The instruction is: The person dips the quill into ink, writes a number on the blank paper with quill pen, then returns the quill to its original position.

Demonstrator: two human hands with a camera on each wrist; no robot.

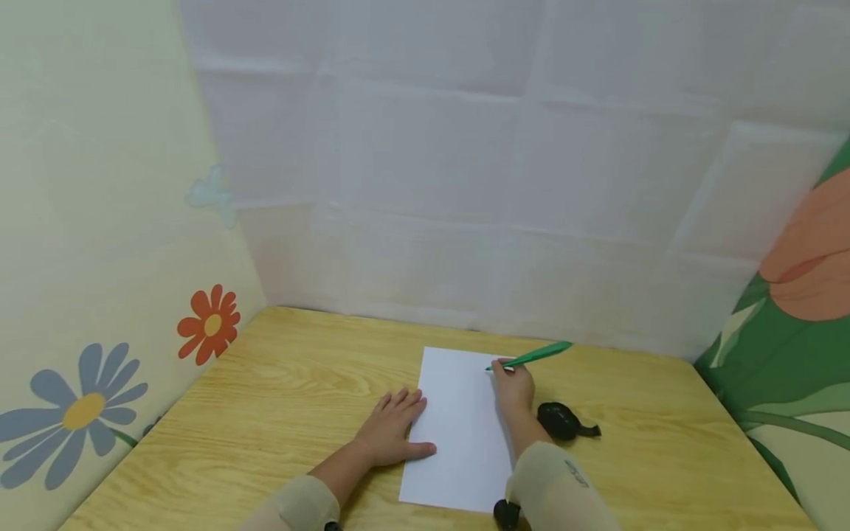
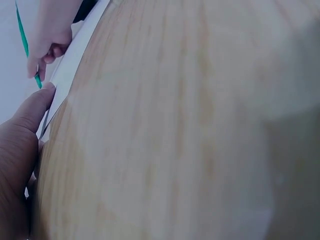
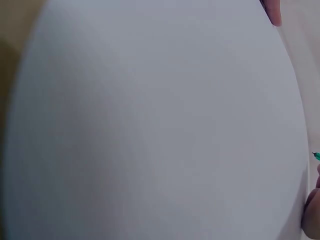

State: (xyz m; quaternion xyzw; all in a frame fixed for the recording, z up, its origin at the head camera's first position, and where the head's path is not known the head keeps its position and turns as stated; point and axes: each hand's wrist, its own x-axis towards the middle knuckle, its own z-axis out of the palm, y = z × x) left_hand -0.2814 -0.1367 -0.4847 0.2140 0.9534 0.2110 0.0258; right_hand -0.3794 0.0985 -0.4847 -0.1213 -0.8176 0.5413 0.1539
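Note:
A white sheet of paper (image 1: 458, 435) lies on the wooden table. My right hand (image 1: 514, 387) pinches a slim green pen (image 1: 541, 353) near its tip, over the upper right part of the sheet. The pen slants up to the right; its tip is close over the paper. My left hand (image 1: 392, 431) rests at the sheet's left edge with fingers spread, thumb lying on the paper. In the left wrist view, the left thumb (image 2: 35, 110) shows beside the sheet's edge. The right wrist view is mostly paper (image 3: 160, 120), with the pen tip (image 3: 316, 156) at the right border.
A black rounded thing with a short neck (image 1: 561, 422) is just right of my right wrist. Another small black piece (image 1: 507, 514) shows beside the right sleeve. The wooden table (image 1: 319, 354) meets a white cloth wall (image 1: 425, 162) behind and flower-printed walls at both sides.

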